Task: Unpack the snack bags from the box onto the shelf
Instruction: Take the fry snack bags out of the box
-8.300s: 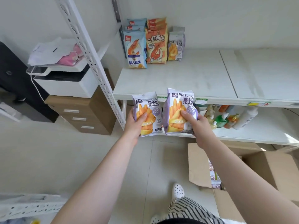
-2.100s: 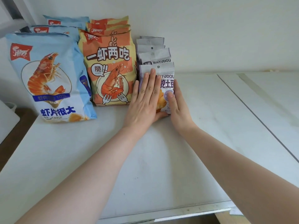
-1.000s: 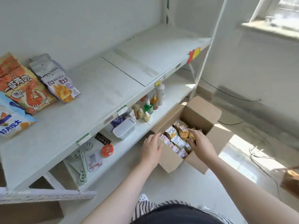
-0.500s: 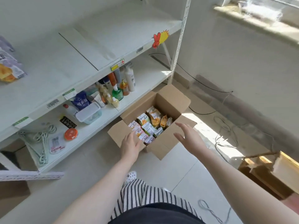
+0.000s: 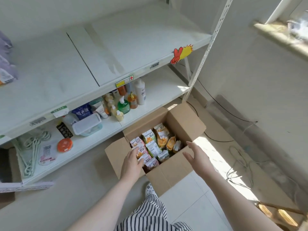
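Snack bags: small packets, pink, green and orange, packed upright inside the open cardboard box, directly under and between both hands.
Shelf: white metal rack, well above and beyond the hands; top board mostly bare. One purple-grey bag at its far left end, cut by the frame edge, print unreadable.
Box: on the floor just in front of the lower shelf, flaps folded out; near flap lies below the right hand, left flap under the left wrist.
Lower shelf: beyond the left hand. Cluster of bottles, a blue pouch, a clear lidded tub, an orange round tin, pale green hangers. Labels too small to read.
Left hand: reaches into the near left corner of the box, fingers bent over a pink packet and touching it; whether the grip has closed, cannot tell.
Right hand: above the box's right rim, palm turned inward, fingers spread and relaxed, holding nothing.
In the way: nothing between hands and packets; the upright post stands beyond the right hand.
Right of the right hand: sunlit floor with loose cables; a wooden object at the lower right corner, cut off.
Below the hands: striped clothing, a white shoe partly hidden by the box flap.
Shelf edge: red and yellow sticker, price tags blurred.
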The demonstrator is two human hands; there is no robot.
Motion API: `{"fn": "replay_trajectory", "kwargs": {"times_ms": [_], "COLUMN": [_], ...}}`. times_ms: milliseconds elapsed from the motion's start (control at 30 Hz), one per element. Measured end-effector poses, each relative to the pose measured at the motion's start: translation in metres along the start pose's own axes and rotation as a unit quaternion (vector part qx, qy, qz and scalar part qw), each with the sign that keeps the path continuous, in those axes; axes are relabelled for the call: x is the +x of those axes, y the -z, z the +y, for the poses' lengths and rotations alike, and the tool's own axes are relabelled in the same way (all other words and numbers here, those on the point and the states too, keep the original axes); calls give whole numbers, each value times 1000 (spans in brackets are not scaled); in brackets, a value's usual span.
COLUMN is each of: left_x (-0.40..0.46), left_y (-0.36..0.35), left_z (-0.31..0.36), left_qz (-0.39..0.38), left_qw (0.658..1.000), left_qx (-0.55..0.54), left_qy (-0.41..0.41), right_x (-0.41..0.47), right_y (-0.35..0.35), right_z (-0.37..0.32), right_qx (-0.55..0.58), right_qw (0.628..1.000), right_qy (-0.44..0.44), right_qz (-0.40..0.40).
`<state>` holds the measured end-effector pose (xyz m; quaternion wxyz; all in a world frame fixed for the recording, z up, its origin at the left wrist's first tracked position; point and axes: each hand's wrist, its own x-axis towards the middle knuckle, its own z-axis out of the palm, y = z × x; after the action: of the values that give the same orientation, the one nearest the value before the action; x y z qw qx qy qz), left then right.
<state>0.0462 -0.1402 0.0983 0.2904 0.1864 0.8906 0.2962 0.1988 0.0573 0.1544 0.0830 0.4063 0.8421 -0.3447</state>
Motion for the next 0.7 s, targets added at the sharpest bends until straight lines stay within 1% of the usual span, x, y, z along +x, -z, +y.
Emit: {"fn": "replay_trajectory", "kwargs": {"times_ms": [133, 300, 400, 533, 700], "left_x": [43, 95, 127, 171, 232], "left_y": [-16, -34, -56, -105, -187], "left_z": [19, 32, 30, 17, -15], "left_qz": [-16, -10, -7, 1, 1], "left_qw": [1000, 1000, 999, 997, 995], "left_qx": [-7, -24, -37, -54, -61], "left_qy": [-7, 13, 26, 53, 81], "right_x": [54, 126, 177, 248, 329], "right_y": [4, -7, -23, -58, -114], "right_z": [14, 28, 41, 71, 125], "right_qx": [34, 61, 76, 90, 77], "right_qw": [999, 996, 993, 988, 981], "right_qy": [-35, -50, -44, -46, -65], "right_qz": [-2, -46, -74, -121, -166]}}
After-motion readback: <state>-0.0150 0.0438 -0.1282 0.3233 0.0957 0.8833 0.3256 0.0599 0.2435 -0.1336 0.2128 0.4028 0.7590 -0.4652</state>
